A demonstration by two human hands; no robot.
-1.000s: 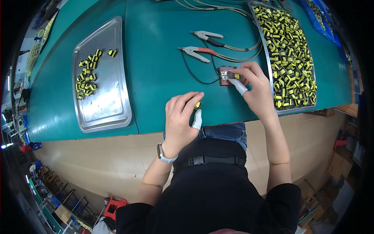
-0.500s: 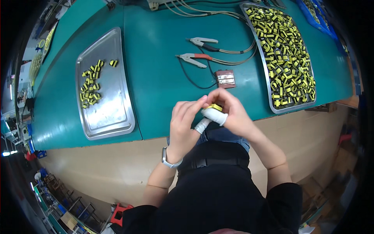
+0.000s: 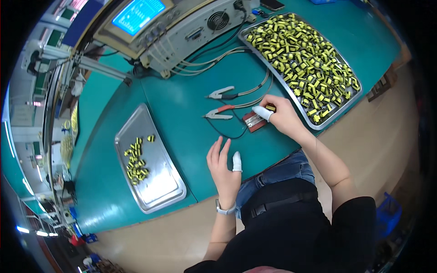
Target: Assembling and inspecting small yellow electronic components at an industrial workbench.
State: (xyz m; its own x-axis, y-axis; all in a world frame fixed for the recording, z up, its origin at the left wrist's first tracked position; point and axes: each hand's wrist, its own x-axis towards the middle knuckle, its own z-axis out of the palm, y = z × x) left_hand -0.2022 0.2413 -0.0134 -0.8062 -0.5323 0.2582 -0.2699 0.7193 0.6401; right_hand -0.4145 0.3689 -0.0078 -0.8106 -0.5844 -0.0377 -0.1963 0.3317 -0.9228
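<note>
My right hand [image 3: 281, 114] has a small yellow-and-black transformer [image 3: 271, 108] pinched between its fingers, with a white cot over the thumb. It is just beside the right end of a small reddish block with metal strips [image 3: 253, 121]; whether the part touches the block cannot be made out. My left hand [image 3: 225, 175] is open and holds nothing, fingers spread over the green table, a white cot on its thumb and a watch at the wrist. Two grey test clips, one with a black sleeve [image 3: 221, 93] and one with a red sleeve [image 3: 219, 113], lie left of the block.
A metal tray [image 3: 304, 117] heaped with similar transformers stands at the right. Another metal tray [image 3: 166, 184] on the left holds a smaller group. A bench meter with a lit blue screen [image 3: 139, 16] stands at the back left, its cables [image 3: 207, 68] running across the green table [image 3: 191, 132].
My hands have come apart. The right hand has carried the transformer forward to the reddish block, while the left has opened. The view has turned, bringing the meter into sight.
</note>
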